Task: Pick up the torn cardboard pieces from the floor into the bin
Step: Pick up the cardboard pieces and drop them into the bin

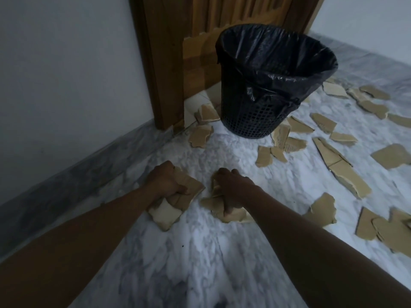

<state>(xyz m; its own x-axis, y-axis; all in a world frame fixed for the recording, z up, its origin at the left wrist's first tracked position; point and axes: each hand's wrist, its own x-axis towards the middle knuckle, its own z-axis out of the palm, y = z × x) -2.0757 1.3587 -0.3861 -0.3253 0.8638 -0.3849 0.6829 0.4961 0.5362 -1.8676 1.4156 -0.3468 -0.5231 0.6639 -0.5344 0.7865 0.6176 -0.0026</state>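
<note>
A black mesh bin (262,107) lined with a dark plastic bag stands on the marble floor ahead, in front of a wooden door. Torn tan cardboard pieces lie scattered around it. My left hand (165,181) is closed on a small stack of cardboard pieces (169,213) low over the floor. Just right of it, my right hand (231,187) grips another bunch of cardboard pieces (224,215) that rest on the floor. Both hands are well short of the bin.
Several loose cardboard pieces (343,172) cover the floor to the right, and more cardboard pieces (201,135) lie left of the bin. A wooden door (178,63) and its frame rise behind the bin. A white wall with a grey skirting (66,174) runs along the left.
</note>
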